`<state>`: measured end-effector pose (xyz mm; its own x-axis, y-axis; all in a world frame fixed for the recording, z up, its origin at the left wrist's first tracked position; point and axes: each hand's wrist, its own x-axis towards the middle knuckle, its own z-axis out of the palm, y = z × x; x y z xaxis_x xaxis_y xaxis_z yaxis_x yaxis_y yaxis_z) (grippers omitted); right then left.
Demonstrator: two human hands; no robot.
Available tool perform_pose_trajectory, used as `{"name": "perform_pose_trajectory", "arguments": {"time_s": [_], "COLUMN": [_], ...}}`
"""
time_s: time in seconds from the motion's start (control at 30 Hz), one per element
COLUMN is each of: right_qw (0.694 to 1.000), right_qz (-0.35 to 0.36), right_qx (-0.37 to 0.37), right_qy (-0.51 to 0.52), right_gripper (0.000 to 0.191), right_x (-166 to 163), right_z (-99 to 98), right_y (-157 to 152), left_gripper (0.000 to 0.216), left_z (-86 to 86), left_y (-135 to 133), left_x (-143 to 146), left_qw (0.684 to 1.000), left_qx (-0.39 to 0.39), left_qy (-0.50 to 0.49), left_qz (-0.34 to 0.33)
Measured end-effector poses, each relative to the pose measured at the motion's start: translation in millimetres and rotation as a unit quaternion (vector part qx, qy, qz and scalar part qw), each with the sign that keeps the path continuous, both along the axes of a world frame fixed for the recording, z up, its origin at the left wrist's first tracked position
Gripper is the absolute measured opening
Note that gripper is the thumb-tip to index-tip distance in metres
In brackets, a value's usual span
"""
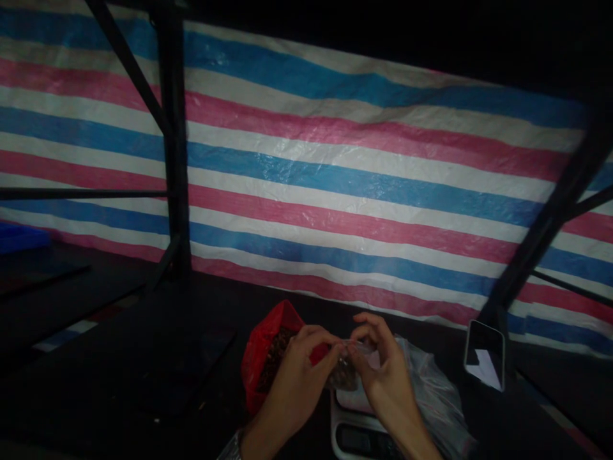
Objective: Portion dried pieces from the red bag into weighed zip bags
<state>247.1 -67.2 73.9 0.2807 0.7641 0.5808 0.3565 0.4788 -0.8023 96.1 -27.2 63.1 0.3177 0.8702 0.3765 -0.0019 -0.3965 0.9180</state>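
My left hand [301, 365] and my right hand [382, 365] meet above a small white scale [357, 429] at the bottom centre. Both pinch the top of a small clear plastic bag [343, 372] with dark pieces inside, fingers closed on its rim. Just left of my left hand stands an open red plastic bag [262, 350] filled with dark brownish pieces. The small bag hangs over the scale's platform; whether it touches the platform I cannot tell.
A heap of clear plastic bags [437, 397] lies right of the scale. A phone [484, 354] leans against a dark metal post [541, 236]. Another black post [175, 147] rises at left. A striped blue, pink and white tarp [364, 172] hangs behind the dark table.
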Motion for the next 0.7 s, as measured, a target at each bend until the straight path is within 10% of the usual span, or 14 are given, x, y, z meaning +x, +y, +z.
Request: {"name": "perform_pose_trajectory", "arguments": {"time_s": [0.7], "right_qw": [0.998], "right_qz": [0.035], "right_qx": [-0.054], "right_qy": [-0.005], "right_gripper": [0.029], "right_x": [-16.4], "right_z": [-5.2], "right_y": [5.8], "left_gripper": [0.027], "left_z": [-3.2], "left_y": [10.6], "left_x": [-12.9], "left_qw": [0.994], "left_qx": [-0.07], "left_qy": [-0.078], "left_qz": [-0.022]}}
